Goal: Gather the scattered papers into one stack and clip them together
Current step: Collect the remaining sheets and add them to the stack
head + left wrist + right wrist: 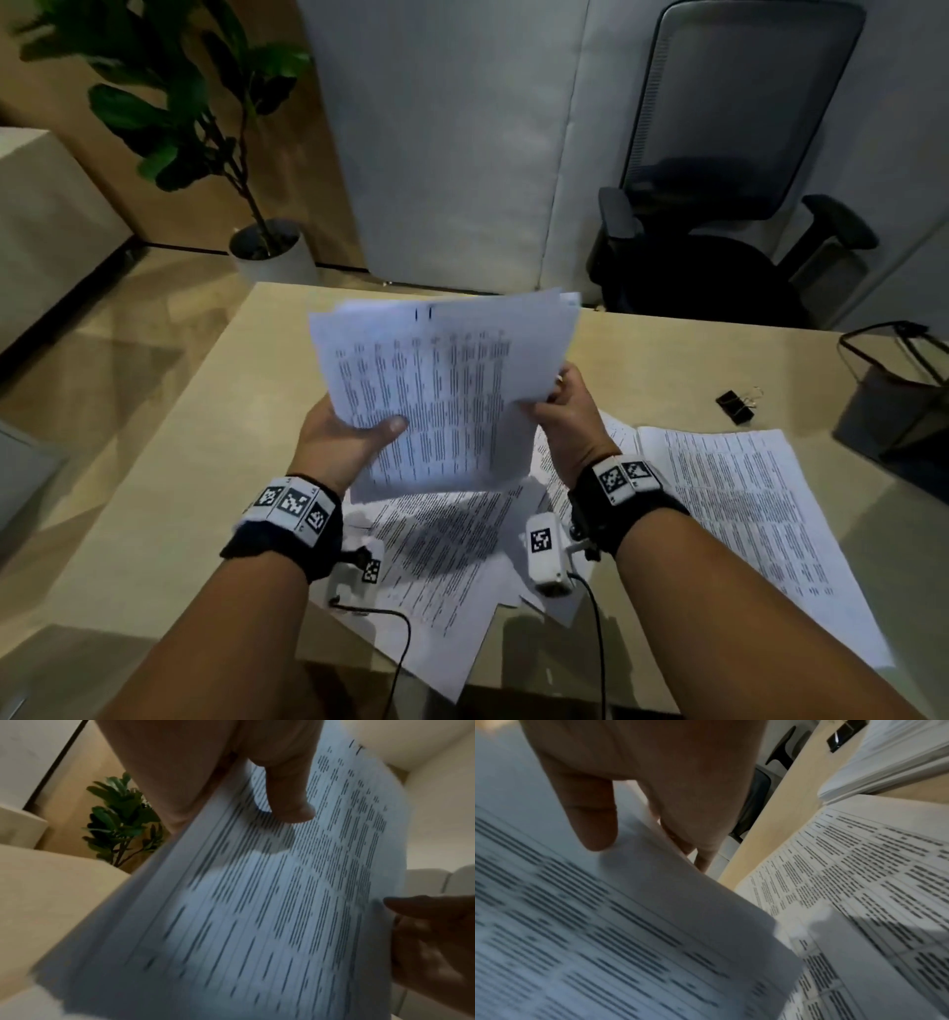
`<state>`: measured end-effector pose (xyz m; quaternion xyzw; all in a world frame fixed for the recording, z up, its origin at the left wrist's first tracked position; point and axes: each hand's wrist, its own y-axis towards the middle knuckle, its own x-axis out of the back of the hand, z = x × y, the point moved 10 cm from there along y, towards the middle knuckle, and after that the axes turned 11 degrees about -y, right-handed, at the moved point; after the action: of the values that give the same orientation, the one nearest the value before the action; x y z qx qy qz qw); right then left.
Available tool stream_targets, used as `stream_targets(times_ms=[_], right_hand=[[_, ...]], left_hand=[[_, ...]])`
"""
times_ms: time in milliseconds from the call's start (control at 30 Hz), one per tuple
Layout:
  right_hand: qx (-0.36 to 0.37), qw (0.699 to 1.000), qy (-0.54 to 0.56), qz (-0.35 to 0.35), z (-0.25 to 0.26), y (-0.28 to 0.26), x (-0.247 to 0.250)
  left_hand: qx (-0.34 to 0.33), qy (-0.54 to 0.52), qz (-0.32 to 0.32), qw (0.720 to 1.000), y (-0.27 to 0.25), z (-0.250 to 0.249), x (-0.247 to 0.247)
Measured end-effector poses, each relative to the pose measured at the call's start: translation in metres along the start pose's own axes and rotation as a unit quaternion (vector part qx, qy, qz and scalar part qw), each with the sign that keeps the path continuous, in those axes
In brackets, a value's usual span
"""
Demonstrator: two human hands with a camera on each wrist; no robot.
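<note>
Above the table I hold a bundle of printed sheets (441,380), its edges uneven. My left hand (354,431) grips its left edge with the thumb on top (290,801). My right hand (560,406) pinches the right edge, thumb on the top sheet (595,825). More printed papers (452,545) lie loose on the table under my wrists, and a thicker pile (744,514) lies to the right. A black binder clip (737,403) sits on the table beyond that pile, away from both hands.
The beige table (642,354) ends close beyond the held sheets. A dark wire basket (898,390) stands at the right edge. An office chair (719,205) is behind the table, a potted plant (205,128) at the back left. Camera cables (400,642) trail near my wrists.
</note>
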<state>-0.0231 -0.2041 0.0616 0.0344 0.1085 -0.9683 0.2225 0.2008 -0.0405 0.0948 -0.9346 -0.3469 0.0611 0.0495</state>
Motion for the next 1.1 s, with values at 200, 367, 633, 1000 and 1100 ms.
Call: stream_targets(times_ms=[200,367,633,1000,1100], right_hand=[[-0.015,0.984,-0.165,0.059,-0.025,-0.017,-0.015],[-0.017,0.977,-0.200,-0.072,-0.033,-0.005,0.031],[-0.135,0.912,-0.357,-0.150,-0.079,-0.016,0.109],[-0.235,0.936,-0.258,-0.045,-0.139,-0.034,0.109],[-0.240,0.954,-0.177,-0.032,-0.138,-0.038,0.094]], left_hand=[[0.001,-0.006,-0.003,1.000,-0.005,0.031,-0.007],[0.001,0.061,0.032,0.998,0.007,0.055,-0.017],[0.166,0.590,0.113,0.782,-0.009,0.156,0.014],[0.116,0.382,-0.007,0.917,0.000,0.129,0.039],[0.115,0.287,-0.043,0.950,-0.002,0.124,0.045]])
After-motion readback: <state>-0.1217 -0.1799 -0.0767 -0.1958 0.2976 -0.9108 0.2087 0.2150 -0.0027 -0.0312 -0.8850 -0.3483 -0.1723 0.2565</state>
